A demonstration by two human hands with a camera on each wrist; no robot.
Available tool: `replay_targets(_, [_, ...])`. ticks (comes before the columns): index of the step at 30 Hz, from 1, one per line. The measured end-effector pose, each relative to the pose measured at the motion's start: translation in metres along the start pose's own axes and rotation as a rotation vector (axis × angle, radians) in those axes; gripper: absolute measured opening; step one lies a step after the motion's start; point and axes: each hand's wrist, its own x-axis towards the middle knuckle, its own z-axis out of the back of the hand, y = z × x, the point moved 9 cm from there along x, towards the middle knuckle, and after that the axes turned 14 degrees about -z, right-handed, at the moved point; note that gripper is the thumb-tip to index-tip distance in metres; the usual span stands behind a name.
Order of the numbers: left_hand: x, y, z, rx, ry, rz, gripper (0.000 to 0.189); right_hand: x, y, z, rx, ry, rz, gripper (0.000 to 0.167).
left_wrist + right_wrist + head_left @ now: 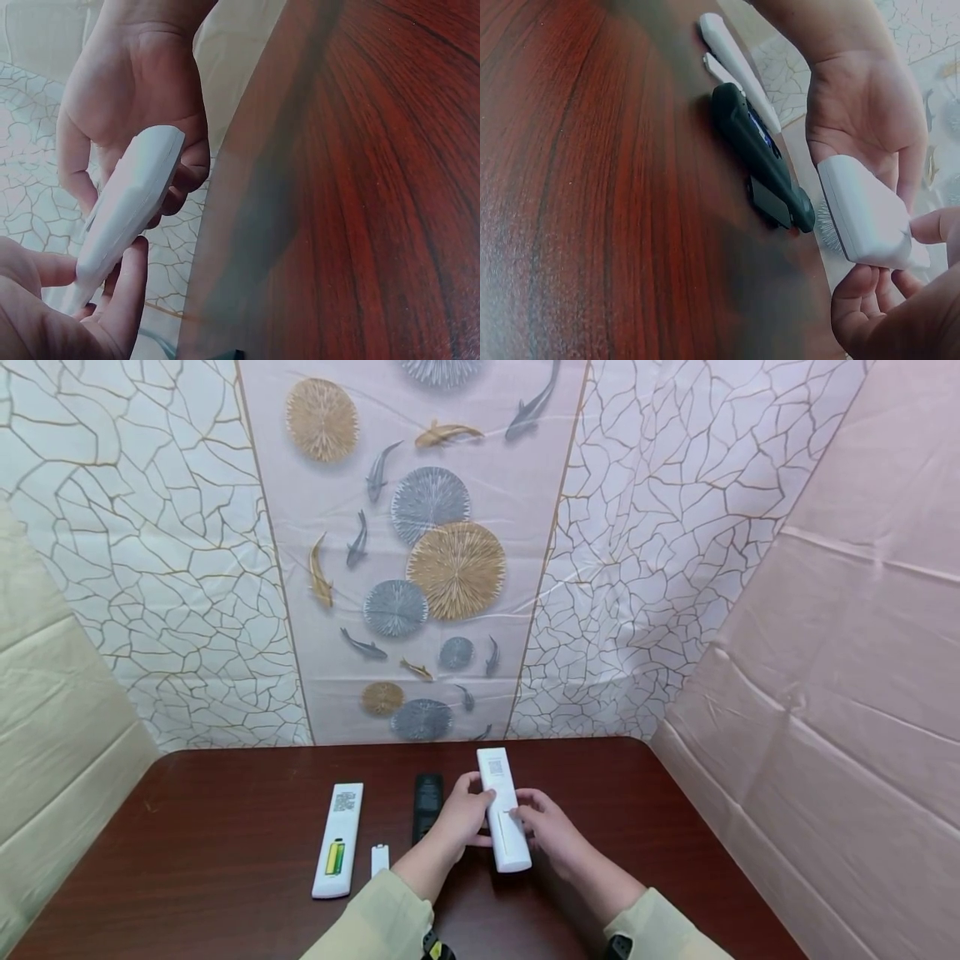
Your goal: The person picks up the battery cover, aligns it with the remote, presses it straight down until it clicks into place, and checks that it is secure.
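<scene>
Both hands hold a white remote control just above the table, its back facing up with a printed label at the far end. My left hand grips its left side, thumb on the back. On the other side, my right hand pinches it, the thumb by the top edge of the battery cover, which sits in place. Some fingers are hidden beneath the remote. Left of the hands lies a black remote control, its battery compartment uncovered; a black battery cover lies beside it.
Another white remote lies back up at the left, two yellow-green batteries showing in its compartment. Near it is a loose white battery cover. The dark red-brown table meets a patterned cloth backdrop at the far edge.
</scene>
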Motion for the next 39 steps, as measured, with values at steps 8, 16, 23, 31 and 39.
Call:
replay_targets(8, [-0.002, 0.003, -0.003, 0.012, 0.002, -0.013, 0.055, 0.0, -0.005, 0.0, -0.009, 0.018, -0.007, 0.042])
replay_targets(16, [-0.003, 0.004, -0.004, -0.001, 0.01, -0.003, 0.055, -0.002, -0.007, 0.001, -0.007, 0.02, -0.014, 0.042])
replay_targets(23, [-0.006, 0.003, -0.005, 0.018, 0.023, -0.004, 0.055, -0.004, -0.009, 0.002, -0.015, 0.023, -0.017, 0.044])
replay_targets(31, [-0.005, 0.003, -0.009, 0.037, 0.045, -0.006, 0.054, -0.004, -0.011, 0.006, -0.007, 0.012, -0.01, 0.044])
replay_targets(39, [-0.003, 0.006, -0.013, 0.034, 0.079, 0.003, 0.059, -0.002, -0.015, 0.01, -0.013, 0.005, -0.018, 0.045])
